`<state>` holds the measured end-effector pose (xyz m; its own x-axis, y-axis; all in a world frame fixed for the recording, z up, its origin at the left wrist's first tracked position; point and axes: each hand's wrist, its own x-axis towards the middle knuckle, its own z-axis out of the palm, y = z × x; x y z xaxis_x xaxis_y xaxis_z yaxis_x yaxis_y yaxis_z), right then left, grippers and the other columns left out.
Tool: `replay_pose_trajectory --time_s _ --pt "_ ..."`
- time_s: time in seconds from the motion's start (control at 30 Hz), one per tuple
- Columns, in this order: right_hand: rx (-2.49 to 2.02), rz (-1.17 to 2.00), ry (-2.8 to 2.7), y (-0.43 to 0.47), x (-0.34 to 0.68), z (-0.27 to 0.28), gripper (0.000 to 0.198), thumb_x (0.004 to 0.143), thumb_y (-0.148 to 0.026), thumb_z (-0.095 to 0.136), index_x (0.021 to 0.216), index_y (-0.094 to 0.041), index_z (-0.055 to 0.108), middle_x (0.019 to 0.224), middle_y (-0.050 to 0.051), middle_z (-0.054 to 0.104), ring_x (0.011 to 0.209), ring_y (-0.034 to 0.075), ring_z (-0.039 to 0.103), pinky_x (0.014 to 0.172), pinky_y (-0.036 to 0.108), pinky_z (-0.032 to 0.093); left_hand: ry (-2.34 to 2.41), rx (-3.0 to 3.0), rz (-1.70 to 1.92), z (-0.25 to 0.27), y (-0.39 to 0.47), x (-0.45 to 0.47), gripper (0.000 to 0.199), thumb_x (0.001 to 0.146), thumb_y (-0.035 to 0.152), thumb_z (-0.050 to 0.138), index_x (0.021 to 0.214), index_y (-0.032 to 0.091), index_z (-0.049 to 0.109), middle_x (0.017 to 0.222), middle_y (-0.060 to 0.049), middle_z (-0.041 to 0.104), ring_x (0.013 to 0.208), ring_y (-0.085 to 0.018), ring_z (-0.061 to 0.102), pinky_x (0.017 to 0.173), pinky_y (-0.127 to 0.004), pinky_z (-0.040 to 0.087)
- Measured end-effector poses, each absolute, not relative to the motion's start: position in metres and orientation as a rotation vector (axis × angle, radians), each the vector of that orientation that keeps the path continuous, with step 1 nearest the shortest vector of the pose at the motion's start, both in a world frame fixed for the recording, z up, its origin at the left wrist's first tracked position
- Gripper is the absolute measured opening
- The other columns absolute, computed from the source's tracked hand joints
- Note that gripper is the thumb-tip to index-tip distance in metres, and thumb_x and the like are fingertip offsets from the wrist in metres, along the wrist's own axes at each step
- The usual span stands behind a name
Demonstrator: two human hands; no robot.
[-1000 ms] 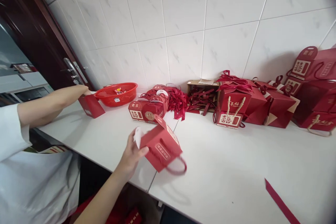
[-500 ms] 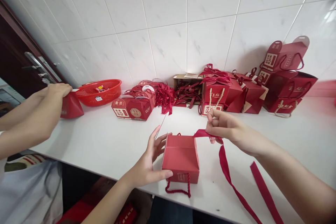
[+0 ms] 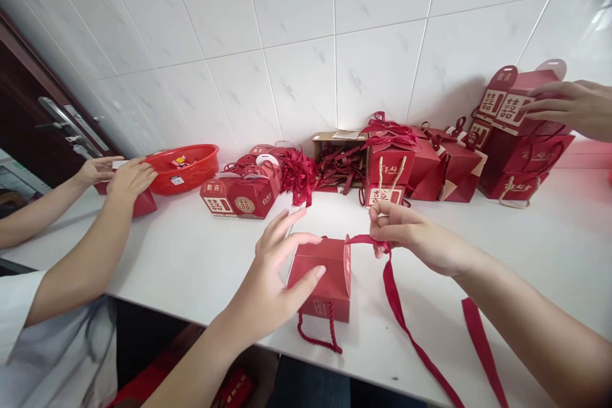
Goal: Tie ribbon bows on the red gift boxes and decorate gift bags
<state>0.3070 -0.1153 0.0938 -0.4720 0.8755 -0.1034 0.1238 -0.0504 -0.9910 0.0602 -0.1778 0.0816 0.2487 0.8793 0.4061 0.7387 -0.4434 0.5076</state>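
A red gift box (image 3: pixel 329 307) with a twisted rope handle stands on the white table in front of me. My left hand (image 3: pixel 280 280) hovers over the box's left side, fingers spread and thumb apart. To the right of the box, my right hand (image 3: pixel 406 229) pinches a dark red ribbon (image 3: pixel 406 319). One end of that ribbon reaches to the box's upper right flap, and the rest hangs down across the table. Another length of ribbon (image 3: pixel 482 350) lies beside it, partly under my right forearm.
At left, a co-worker's hands (image 3: pixel 112 175) handle a red box beside a red plastic basket (image 3: pixel 186 172). Along the wall stand gift boxes (image 3: pixel 241 194), a ribbon heap (image 3: pixel 299 175) and a carton (image 3: pixel 339 162). Another hand (image 3: pixel 574 108) touches the stacked boxes (image 3: pixel 526 153) at right.
My left hand has lifted off the box and opened above it. My right hand still pinches the ribbon. Another person's hand has appeared at the right stack, with a box there.
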Motion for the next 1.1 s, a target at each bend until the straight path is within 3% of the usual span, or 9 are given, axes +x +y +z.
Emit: replay_pose_trajectory --time_s 0.2,0.57,0.77,0.87,0.97,1.03,1.1 --pt "-1.081 1.564 -1.667 -0.113 0.311 0.097 0.015 0.075 -0.019 0.055 0.087 -0.023 0.045 0.062 -0.005 0.055 0.066 0.015 0.044 0.068 0.032 0.031 1.653 2.492 0.922 0.087 -0.172 0.082 0.017 0.086 0.025 0.055 0.099 0.028 0.066 0.144 -0.004 0.048 0.14 -0.031 0.031 0.11 -0.06 0.026" --pt "-1.056 1.593 -1.712 -0.121 0.299 0.098 0.018 0.075 -0.019 0.055 0.087 -0.022 0.042 0.062 -0.006 0.053 0.064 0.015 0.05 0.065 0.03 0.034 1.659 2.559 0.856 0.088 -0.169 0.093 0.02 0.08 0.019 0.057 0.095 0.027 0.068 0.14 -0.004 0.054 0.137 -0.034 0.033 0.105 -0.059 0.028" --pt "-0.985 1.569 -1.757 -0.129 0.29 0.091 0.014 0.08 -0.023 0.054 0.087 -0.023 0.042 0.059 -0.007 0.05 0.057 0.013 0.047 0.059 0.028 0.035 1.704 2.716 1.019 0.08 -0.167 0.095 0.016 0.08 0.016 0.06 0.075 0.027 0.07 0.128 -0.002 0.064 0.13 -0.035 0.04 0.099 -0.057 0.029" --pt "-1.03 1.236 -1.847 -0.131 0.287 0.087 0.015 0.085 -0.032 0.055 0.094 -0.023 0.048 0.082 0.001 0.062 0.08 0.019 0.058 0.073 0.034 0.044 1.744 2.763 1.175 0.082 -0.165 0.093 0.019 0.082 0.018 0.06 0.071 0.028 0.071 0.118 -0.002 0.069 0.124 -0.034 0.046 0.097 -0.055 0.029" --pt "-0.963 0.933 -1.919 -0.129 0.281 0.09 0.028 0.086 -0.041 0.059 0.108 -0.024 0.055 0.12 0.007 0.059 0.115 0.024 0.052 0.101 0.041 0.037 1.785 2.756 1.371 0.093 -0.163 0.089 0.015 0.082 0.021 0.063 0.072 0.029 0.072 0.111 -0.002 0.071 0.121 -0.033 0.048 0.099 -0.054 0.027" --pt "-0.856 1.044 -1.959 -0.126 0.273 0.096 0.029 0.088 -0.043 0.058 0.108 -0.023 0.059 0.119 0.007 0.061 0.113 0.022 0.055 0.102 0.04 0.038 1.775 2.742 1.48 0.104 -0.162 0.087 0.013 0.081 0.022 0.064 0.073 0.029 0.071 0.108 -0.002 0.071 0.12 -0.032 0.049 0.1 -0.053 0.027" --pt "-0.751 1.228 -1.949 -0.123 0.266 0.103 0.026 0.09 -0.043 0.056 0.096 -0.02 0.064 0.101 0.005 0.066 0.096 0.019 0.06 0.091 0.036 0.044 1.759 2.72 1.564 0.111 -0.162 0.084 0.013 0.082 0.022 0.064 0.073 0.028 0.071 0.108 -0.003 0.07 0.119 -0.031 0.049 0.101 -0.051 0.028"
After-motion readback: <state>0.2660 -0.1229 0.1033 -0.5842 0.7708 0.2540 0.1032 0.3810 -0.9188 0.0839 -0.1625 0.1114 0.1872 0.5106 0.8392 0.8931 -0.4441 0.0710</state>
